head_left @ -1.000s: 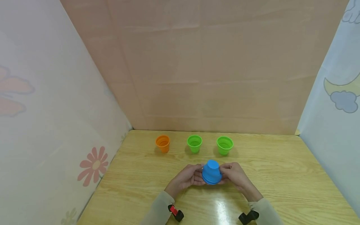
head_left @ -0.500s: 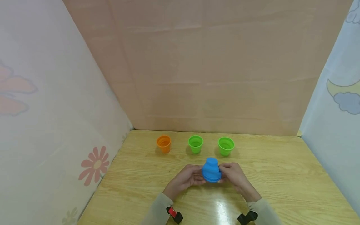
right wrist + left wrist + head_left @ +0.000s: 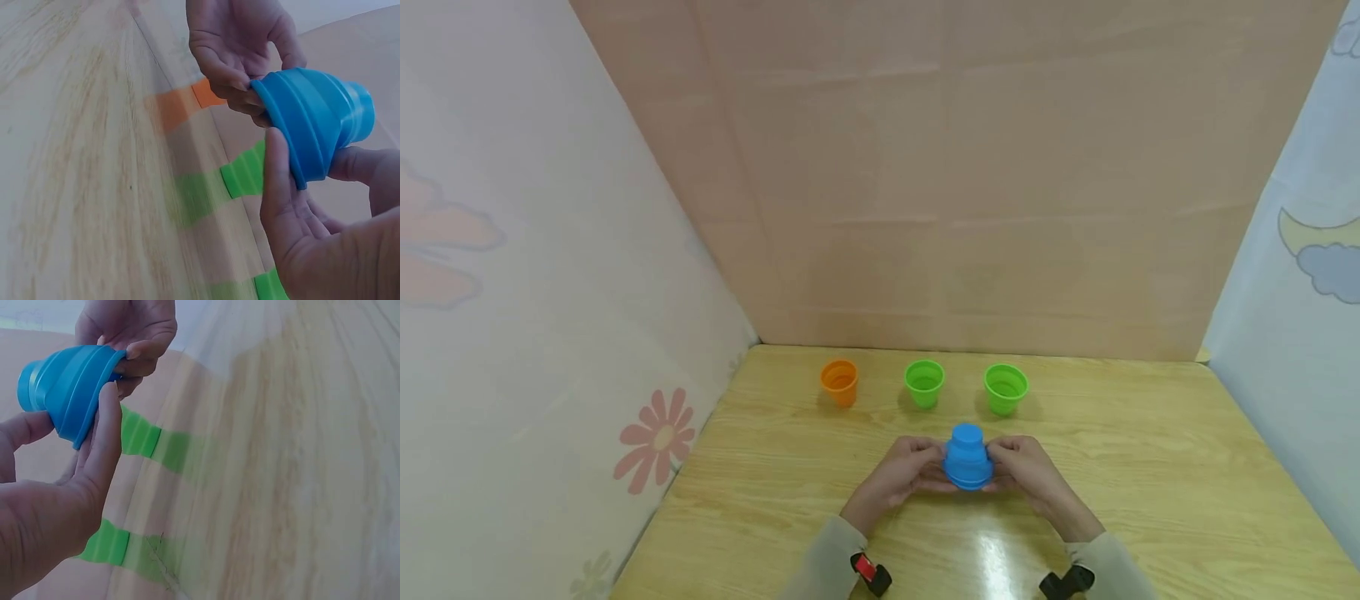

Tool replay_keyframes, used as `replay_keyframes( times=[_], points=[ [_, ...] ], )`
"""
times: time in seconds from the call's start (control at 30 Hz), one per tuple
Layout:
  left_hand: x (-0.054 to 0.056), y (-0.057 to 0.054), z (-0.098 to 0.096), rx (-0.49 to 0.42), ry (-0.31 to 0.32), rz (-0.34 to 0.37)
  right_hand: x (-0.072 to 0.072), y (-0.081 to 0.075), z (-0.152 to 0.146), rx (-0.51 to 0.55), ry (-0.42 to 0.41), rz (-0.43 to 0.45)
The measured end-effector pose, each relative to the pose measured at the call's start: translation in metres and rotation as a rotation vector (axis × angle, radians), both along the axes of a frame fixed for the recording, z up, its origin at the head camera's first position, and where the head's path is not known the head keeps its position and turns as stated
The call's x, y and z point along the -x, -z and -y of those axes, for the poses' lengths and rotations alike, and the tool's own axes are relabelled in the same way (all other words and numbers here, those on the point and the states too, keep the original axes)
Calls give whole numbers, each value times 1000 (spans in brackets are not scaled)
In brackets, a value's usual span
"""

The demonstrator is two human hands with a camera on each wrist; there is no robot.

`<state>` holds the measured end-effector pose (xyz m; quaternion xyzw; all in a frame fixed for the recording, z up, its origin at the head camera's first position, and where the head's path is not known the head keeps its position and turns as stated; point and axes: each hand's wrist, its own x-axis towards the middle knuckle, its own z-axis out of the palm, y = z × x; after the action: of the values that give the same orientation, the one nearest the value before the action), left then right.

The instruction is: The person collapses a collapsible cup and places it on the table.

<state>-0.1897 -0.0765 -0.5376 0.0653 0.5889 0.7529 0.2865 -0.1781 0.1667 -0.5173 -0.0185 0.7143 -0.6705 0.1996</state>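
Observation:
Between my two hands is a blue collapsible cup [image 3: 967, 457], turned upside down with its narrow base up and its wide rim down. Ridged rings run round its wall, and in the right wrist view its side looks partly folded and uneven. My left hand [image 3: 904, 472] pinches it from the left, thumb on the wall and fingers under the rim. From the right my right hand [image 3: 1032, 473] grips it the same way, thumb pressed to the wall [image 3: 306, 119]. In the left wrist view the cup [image 3: 72, 387] is held above the wooden table. Its inside is hidden.
Along the back of the table [image 3: 1150, 467] stand an orange cup [image 3: 839, 383] and two green cups, one in the middle [image 3: 924, 383] and one to the right [image 3: 1005, 388], all upright. A brown backdrop [image 3: 970, 208] rises behind, with pale printed walls [image 3: 550, 250] at the sides.
The blue cup tipped a little, its wall bulging lopsidedly half a second ago; now it looks more even and stepped. Both hands keep their hold in nearly the same place.

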Motion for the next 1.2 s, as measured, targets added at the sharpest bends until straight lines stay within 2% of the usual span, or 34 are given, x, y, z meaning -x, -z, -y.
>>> replay_keyframes(
  times=[0.2,0.4,0.6,0.9,1.2],
  points=[
    [0,0,-1,81,-41,-51,-2,-4,1,48,-79,6],
    [0,-1,-1,172,-111,-113,0,-4,-3,164,-173,50],
    [3,3,-1,212,-143,-145,2,-1,-7,201,-226,74],
    [-1,1,-1,224,-153,-166,1,3,-4,217,-208,62],
    [-7,-7,-9,308,-235,-218,0,4,0,171,-159,59]
  ],
)
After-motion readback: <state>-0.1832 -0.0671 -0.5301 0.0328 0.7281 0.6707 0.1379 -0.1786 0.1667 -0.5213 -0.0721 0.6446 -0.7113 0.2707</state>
